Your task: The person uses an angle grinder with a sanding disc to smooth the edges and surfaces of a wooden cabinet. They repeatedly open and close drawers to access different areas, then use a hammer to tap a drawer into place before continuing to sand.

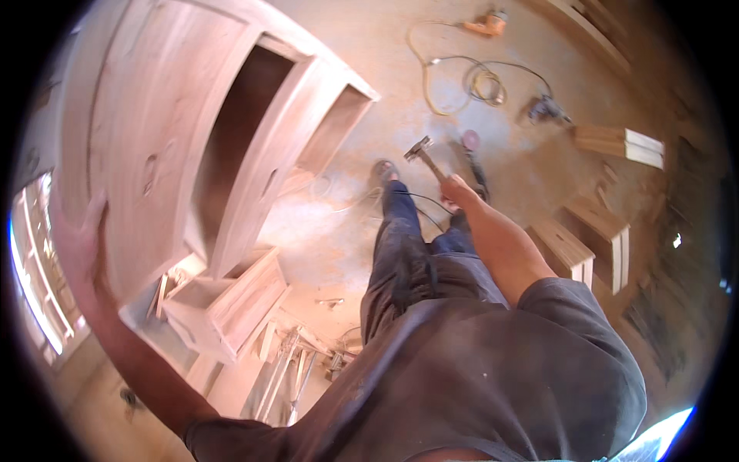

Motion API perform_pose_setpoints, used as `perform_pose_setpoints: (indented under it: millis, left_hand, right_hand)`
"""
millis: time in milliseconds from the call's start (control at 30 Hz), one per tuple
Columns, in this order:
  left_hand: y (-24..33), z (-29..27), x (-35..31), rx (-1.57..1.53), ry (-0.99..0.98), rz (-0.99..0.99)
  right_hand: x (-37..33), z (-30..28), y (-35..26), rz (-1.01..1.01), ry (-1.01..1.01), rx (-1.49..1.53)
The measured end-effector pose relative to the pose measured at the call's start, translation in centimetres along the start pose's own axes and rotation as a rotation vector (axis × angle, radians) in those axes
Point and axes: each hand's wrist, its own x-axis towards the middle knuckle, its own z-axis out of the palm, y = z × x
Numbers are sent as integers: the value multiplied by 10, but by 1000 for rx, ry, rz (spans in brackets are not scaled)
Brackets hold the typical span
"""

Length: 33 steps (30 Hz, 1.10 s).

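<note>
My right hand [459, 192] is wrapped round the handle of a claw hammer [420, 148], whose metal head points up and away from me over the floor. On the left, my left hand [81, 235] lies against the near end of a large pale wooden drawer cabinet [135, 123], its thumb and fingers spread apart; blur softens the fingertips. One drawer [265, 173] of this cabinet is pulled partway out, showing a dark gap behind its front. Oval cut-outs mark the wooden fronts.
A loose wooden drawer [246, 300] sits below the cabinet. To my right stand more drawers [566, 250]. A corded angle grinder [473, 158] lies by my feet; farther off are an orange power tool [489, 25], a grey power tool [546, 109] and a coiled yellow cable [486, 86].
</note>
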Motion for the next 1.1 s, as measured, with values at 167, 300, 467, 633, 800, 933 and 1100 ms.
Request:
perform_pose_setpoints:
  millis: [167,300,467,633,800,933,1100]
  left_hand:
    - [-9,-2,-1,86,59,60]
    - [2,-12,-11,146,55,18]
    - [-5,-2,-3,97,71,31]
    - [10,-5,-7,83,118,40]
    - [9,-7,-7,100,133,40]
    - [3,-3,-5,74,124,29]
    - [1,-1,-4,94,128,42]
  right_hand:
    - [-38,72,-63,-625,416,-719]
    - [-171,130,-216,-699,-249,382]
    - [-226,195,-302,-687,-398,861]
    - [-260,216,-319,-632,-114,1197]
    - [-256,222,-314,-686,-131,1230]
    - [-243,223,-279,-719,-179,1241]
    - [-279,199,-227,-691,-251,1155]
